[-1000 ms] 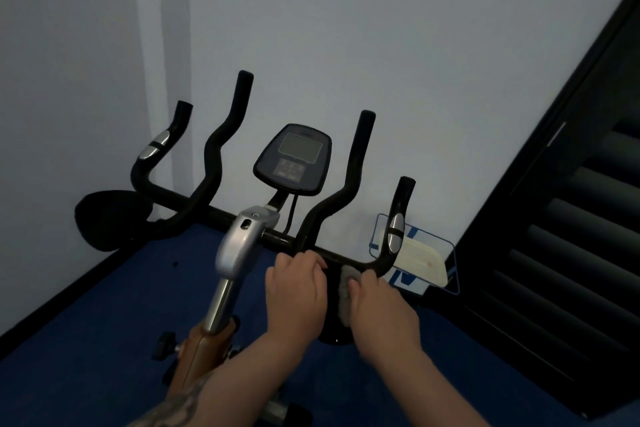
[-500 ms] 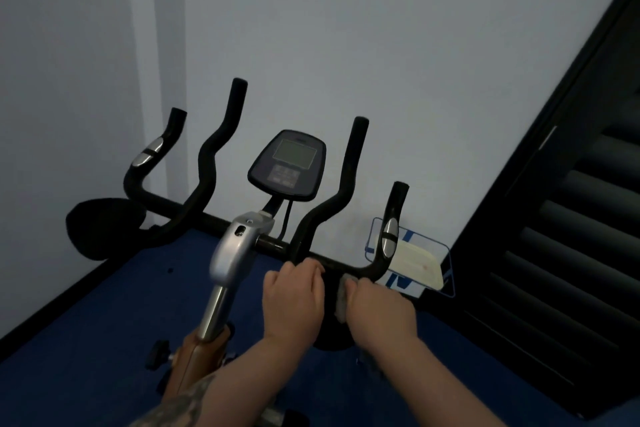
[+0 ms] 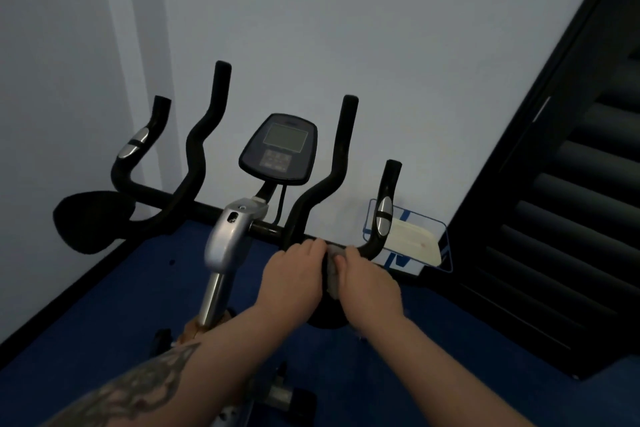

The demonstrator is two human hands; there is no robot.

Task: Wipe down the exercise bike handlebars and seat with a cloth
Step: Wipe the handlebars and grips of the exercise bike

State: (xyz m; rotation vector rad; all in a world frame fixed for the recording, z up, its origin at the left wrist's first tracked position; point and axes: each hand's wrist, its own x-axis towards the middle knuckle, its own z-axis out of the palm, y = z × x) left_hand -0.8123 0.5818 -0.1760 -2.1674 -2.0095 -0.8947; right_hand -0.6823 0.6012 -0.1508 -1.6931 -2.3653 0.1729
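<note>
Cloth (image 3: 333, 272): pale, bunched between the two hands, pressed on the handlebar's cross tube right of the stem.
Right hand (image 3: 369, 282): fingers curled over the cloth, grasping it against the bar.
Left hand (image 3: 294, 279): fingers wrapped round the bar, touching the cloth's left edge.
Handlebars (image 3: 194, 146): black, four upright horns.
Console (image 3: 280, 148): between the inner horns, screen dark.
Wall (image 3: 381, 28): plain, behind the bike.
</note>
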